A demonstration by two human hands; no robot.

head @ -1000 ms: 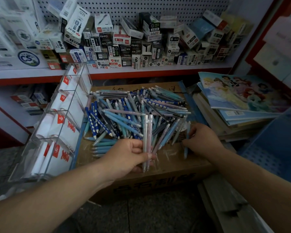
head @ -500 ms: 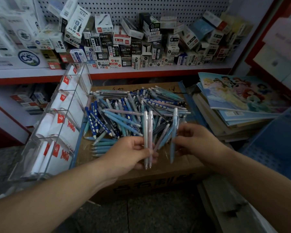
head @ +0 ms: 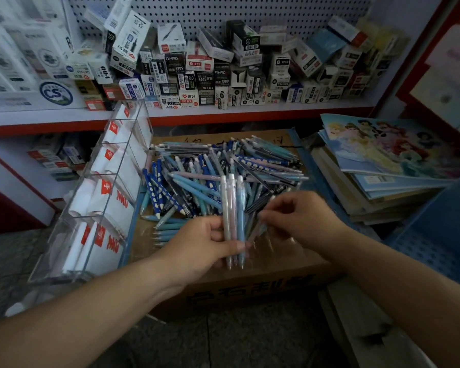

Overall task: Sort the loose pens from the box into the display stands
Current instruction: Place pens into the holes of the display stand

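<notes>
My left hand (head: 197, 248) grips three pens (head: 233, 208) upright side by side: one white, one pink, one blue. My right hand (head: 300, 221) is just right of them, its curled fingertips pinching a pale pen (head: 255, 229) that slants down towards the bundle. Behind both hands, a pile of loose blue, teal and pink pens (head: 210, 168) lies on the brown cardboard box (head: 263, 277). A clear acrylic display stand (head: 72, 261) with several compartments leans at the box's left side and holds white paper with red marks.
A shelf (head: 250, 112) of small pen cartons runs along the back under a pegboard. A stack of notebooks (head: 383, 166) lies to the right of the box, with a blue plastic basket (head: 441, 235) beyond it. Grey floor lies below.
My right hand lifted a blue pen from the pile and passed it to my left hand, whose bundle grew from two pens to three. My right hand now pinches another pale pen.
</notes>
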